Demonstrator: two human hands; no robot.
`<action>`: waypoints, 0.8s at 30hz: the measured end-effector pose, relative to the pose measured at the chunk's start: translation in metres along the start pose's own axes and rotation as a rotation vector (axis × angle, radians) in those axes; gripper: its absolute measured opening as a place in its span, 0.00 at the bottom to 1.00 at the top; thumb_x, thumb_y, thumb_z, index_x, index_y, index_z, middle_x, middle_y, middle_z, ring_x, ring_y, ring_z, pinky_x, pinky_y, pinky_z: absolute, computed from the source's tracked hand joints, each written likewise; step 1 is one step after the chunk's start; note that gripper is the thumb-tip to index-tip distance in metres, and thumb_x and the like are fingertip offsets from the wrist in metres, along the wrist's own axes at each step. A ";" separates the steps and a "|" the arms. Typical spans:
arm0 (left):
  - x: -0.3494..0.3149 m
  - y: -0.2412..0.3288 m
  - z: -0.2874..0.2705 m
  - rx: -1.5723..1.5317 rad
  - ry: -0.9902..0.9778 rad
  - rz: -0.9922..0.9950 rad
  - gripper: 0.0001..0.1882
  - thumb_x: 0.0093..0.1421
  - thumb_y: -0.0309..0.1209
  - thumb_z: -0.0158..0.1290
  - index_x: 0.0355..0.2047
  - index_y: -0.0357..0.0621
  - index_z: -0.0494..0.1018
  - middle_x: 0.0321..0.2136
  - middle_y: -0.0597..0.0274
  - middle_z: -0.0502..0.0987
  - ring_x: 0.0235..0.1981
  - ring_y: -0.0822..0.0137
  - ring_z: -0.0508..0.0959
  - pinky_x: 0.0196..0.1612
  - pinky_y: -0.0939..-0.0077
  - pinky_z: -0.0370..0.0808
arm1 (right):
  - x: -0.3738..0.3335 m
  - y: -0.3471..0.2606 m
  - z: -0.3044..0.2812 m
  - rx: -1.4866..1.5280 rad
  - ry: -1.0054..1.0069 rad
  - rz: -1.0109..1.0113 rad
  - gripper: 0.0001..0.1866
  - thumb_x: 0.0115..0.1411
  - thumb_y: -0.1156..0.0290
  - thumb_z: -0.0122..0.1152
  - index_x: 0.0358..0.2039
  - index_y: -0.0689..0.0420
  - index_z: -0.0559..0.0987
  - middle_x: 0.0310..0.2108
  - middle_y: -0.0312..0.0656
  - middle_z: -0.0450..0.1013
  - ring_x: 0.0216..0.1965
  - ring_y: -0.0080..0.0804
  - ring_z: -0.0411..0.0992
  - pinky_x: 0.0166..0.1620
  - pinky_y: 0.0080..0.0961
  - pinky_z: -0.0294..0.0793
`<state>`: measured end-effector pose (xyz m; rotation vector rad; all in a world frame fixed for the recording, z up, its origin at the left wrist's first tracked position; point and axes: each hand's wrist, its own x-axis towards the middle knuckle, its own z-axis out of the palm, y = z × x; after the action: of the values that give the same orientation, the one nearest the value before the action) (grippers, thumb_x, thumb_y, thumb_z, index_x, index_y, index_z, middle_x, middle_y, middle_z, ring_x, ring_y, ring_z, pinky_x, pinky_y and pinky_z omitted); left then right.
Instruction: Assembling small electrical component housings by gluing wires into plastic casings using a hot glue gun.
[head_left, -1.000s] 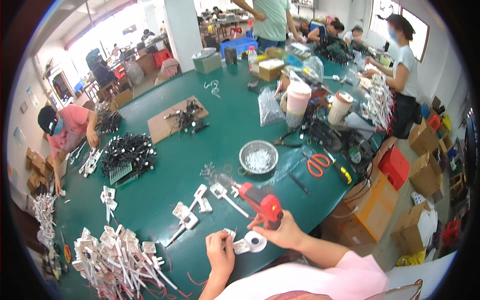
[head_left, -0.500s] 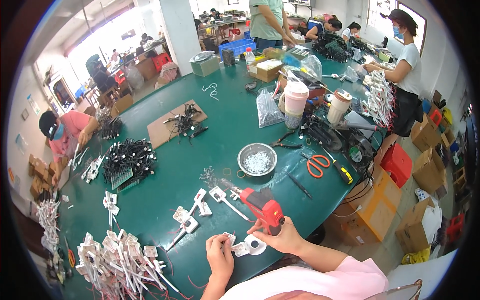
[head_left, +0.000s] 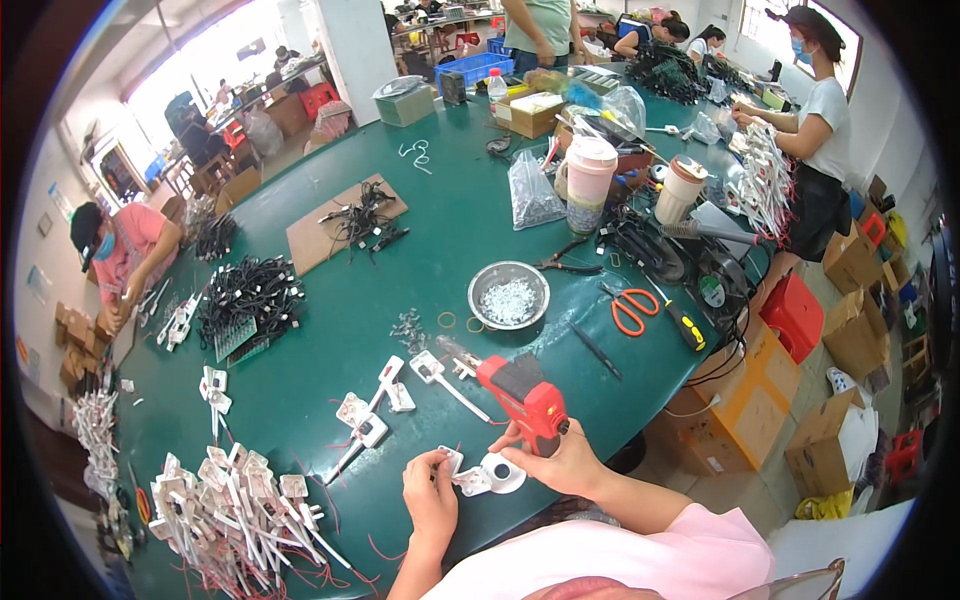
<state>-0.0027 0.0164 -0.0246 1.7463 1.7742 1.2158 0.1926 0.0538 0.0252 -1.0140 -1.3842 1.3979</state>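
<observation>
My left hand (head_left: pixel 430 497) is closed, its fingertips pinching the end of a small white plastic housing (head_left: pixel 472 483) just above the table's near edge. My right hand (head_left: pixel 562 462) wraps round the grip of a red-and-black pistol-shaped power tool (head_left: pixel 523 395), whose nose points away to the far left. Close below that hand is a round white piece with a dark centre (head_left: pixel 503 470), beside the housing; whether the two are joined I cannot tell. More opened white housings with stems (head_left: pixel 372 432) lie beyond my left hand. Another stemmed piece (head_left: pixel 428 367) lies left of the tool.
A metal bowl (head_left: pixel 510 330) of small pale parts stands ahead. Pliers (head_left: pixel 570 260), orange-handled scissors (head_left: pixel 630 312) and a yellow-black screwdriver (head_left: pixel 683 325) lie right. Heaped white stemmed pieces (head_left: pixel 235 520) and black cables (head_left: pixel 250 308) fill the left. Co-workers sit and stand around.
The view has shifted slightly. My left hand has drawn a little to the left, and the right keeps its hold on the power tool. The co-worker at the left has moved their arms.
</observation>
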 end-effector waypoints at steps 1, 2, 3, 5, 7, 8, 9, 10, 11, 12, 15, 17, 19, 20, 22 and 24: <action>0.000 0.001 0.001 0.000 -0.004 0.004 0.03 0.58 0.20 0.51 0.33 0.37 0.72 0.34 0.54 0.77 0.34 0.56 0.74 0.37 0.66 0.70 | 0.000 0.003 0.000 0.036 0.005 -0.018 0.12 0.54 0.78 0.62 0.39 0.60 0.72 0.32 0.37 0.79 0.26 0.14 0.67 0.32 0.18 0.69; 0.001 0.001 0.001 -0.029 -0.005 -0.033 0.03 0.58 0.20 0.50 0.34 0.37 0.72 0.34 0.53 0.77 0.34 0.56 0.74 0.36 0.67 0.70 | 0.000 0.005 -0.001 0.072 0.011 -0.036 0.12 0.54 0.78 0.62 0.39 0.60 0.72 0.32 0.37 0.79 0.27 0.15 0.69 0.33 0.19 0.70; 0.001 0.000 0.000 -0.054 -0.003 -0.071 0.03 0.59 0.21 0.50 0.34 0.37 0.72 0.34 0.53 0.77 0.33 0.56 0.74 0.36 0.67 0.70 | 0.001 0.003 -0.002 0.075 0.015 -0.038 0.12 0.54 0.78 0.62 0.39 0.60 0.72 0.32 0.37 0.79 0.27 0.15 0.69 0.33 0.19 0.70; 0.004 0.002 -0.002 -0.039 -0.022 -0.091 0.03 0.60 0.21 0.49 0.34 0.37 0.72 0.33 0.53 0.77 0.33 0.56 0.74 0.36 0.66 0.70 | 0.002 -0.002 -0.004 0.039 -0.003 -0.002 0.12 0.54 0.78 0.62 0.39 0.60 0.72 0.33 0.38 0.79 0.32 0.17 0.72 0.36 0.20 0.71; 0.007 0.004 -0.003 -0.029 -0.039 -0.108 0.04 0.60 0.22 0.49 0.35 0.36 0.72 0.32 0.53 0.77 0.32 0.56 0.74 0.36 0.66 0.70 | 0.003 -0.001 -0.005 0.073 0.000 0.015 0.12 0.54 0.78 0.62 0.39 0.60 0.72 0.33 0.39 0.78 0.34 0.19 0.73 0.37 0.21 0.72; 0.008 0.004 -0.004 -0.004 -0.043 -0.113 0.04 0.61 0.22 0.48 0.35 0.36 0.71 0.32 0.53 0.77 0.32 0.55 0.74 0.36 0.65 0.70 | 0.003 0.000 -0.005 0.105 -0.001 0.034 0.12 0.55 0.78 0.62 0.39 0.60 0.72 0.33 0.39 0.78 0.35 0.20 0.74 0.39 0.21 0.72; 0.009 0.003 -0.003 0.021 -0.045 -0.118 0.04 0.61 0.23 0.48 0.35 0.36 0.71 0.31 0.52 0.76 0.32 0.55 0.74 0.36 0.65 0.69 | 0.003 0.000 -0.005 0.102 0.003 0.027 0.12 0.55 0.78 0.62 0.39 0.60 0.72 0.33 0.39 0.78 0.35 0.20 0.74 0.39 0.21 0.72; 0.009 0.002 -0.003 0.017 -0.043 -0.109 0.04 0.61 0.23 0.48 0.35 0.36 0.71 0.31 0.52 0.76 0.32 0.55 0.74 0.36 0.65 0.69 | 0.003 -0.002 -0.005 0.087 0.000 0.028 0.12 0.55 0.78 0.62 0.39 0.61 0.72 0.33 0.39 0.78 0.35 0.20 0.74 0.39 0.21 0.72; 0.009 0.000 -0.002 0.003 -0.034 -0.126 0.04 0.61 0.23 0.48 0.34 0.36 0.70 0.31 0.52 0.76 0.32 0.55 0.74 0.36 0.64 0.69 | 0.002 -0.003 -0.005 0.070 -0.003 0.028 0.12 0.55 0.78 0.62 0.39 0.61 0.72 0.34 0.40 0.78 0.36 0.20 0.74 0.39 0.21 0.72; 0.009 -0.003 -0.001 -0.011 -0.023 -0.142 0.03 0.61 0.23 0.48 0.34 0.36 0.70 0.30 0.52 0.76 0.32 0.54 0.74 0.36 0.63 0.69 | 0.002 -0.005 -0.005 0.051 0.002 0.025 0.12 0.55 0.78 0.62 0.39 0.61 0.72 0.33 0.40 0.78 0.37 0.21 0.75 0.40 0.22 0.73; 0.007 -0.007 -0.001 0.093 0.014 -0.049 0.02 0.62 0.20 0.45 0.33 0.33 0.67 0.28 0.50 0.78 0.28 0.60 0.78 0.33 0.71 0.72 | -0.001 -0.003 -0.003 0.035 -0.001 0.016 0.11 0.55 0.78 0.62 0.39 0.61 0.72 0.33 0.40 0.78 0.38 0.23 0.76 0.41 0.23 0.73; 0.006 -0.006 0.001 0.105 0.029 -0.039 0.01 0.61 0.20 0.46 0.33 0.34 0.67 0.27 0.51 0.77 0.28 0.58 0.77 0.33 0.68 0.72 | -0.004 -0.006 -0.003 0.043 0.008 0.048 0.11 0.55 0.77 0.62 0.39 0.61 0.72 0.33 0.40 0.78 0.38 0.24 0.76 0.42 0.23 0.73; 0.003 -0.004 0.000 0.190 0.047 0.055 0.01 0.61 0.20 0.46 0.32 0.36 0.68 0.27 0.52 0.77 0.29 0.55 0.76 0.34 0.65 0.71 | -0.008 -0.001 -0.002 0.079 0.040 0.025 0.11 0.56 0.77 0.61 0.39 0.61 0.71 0.33 0.39 0.78 0.38 0.23 0.76 0.41 0.22 0.72; 0.001 -0.003 -0.001 0.189 0.047 0.053 0.01 0.61 0.20 0.46 0.32 0.36 0.68 0.27 0.52 0.77 0.29 0.55 0.76 0.34 0.65 0.71 | -0.010 -0.001 -0.002 0.078 0.038 0.028 0.11 0.56 0.77 0.61 0.39 0.61 0.71 0.33 0.39 0.78 0.38 0.23 0.76 0.41 0.22 0.72; -0.002 -0.003 -0.001 0.154 0.049 0.023 0.01 0.60 0.22 0.48 0.31 0.37 0.69 0.28 0.52 0.74 0.31 0.50 0.71 0.35 0.60 0.67 | -0.011 -0.001 -0.002 0.080 0.048 0.074 0.10 0.55 0.78 0.61 0.37 0.61 0.72 0.33 0.39 0.78 0.38 0.21 0.76 0.39 0.21 0.72; 0.001 -0.005 -0.002 0.127 0.065 0.012 0.01 0.60 0.22 0.48 0.31 0.38 0.69 0.28 0.51 0.74 0.30 0.50 0.71 0.35 0.60 0.67 | -0.007 -0.003 -0.003 0.068 0.050 0.083 0.08 0.54 0.78 0.62 0.34 0.61 0.72 0.32 0.39 0.78 0.37 0.21 0.75 0.38 0.21 0.71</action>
<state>-0.0070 0.0176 -0.0269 1.8084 1.9191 1.2007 0.1972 0.0475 0.0279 -1.0654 -1.2626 1.4604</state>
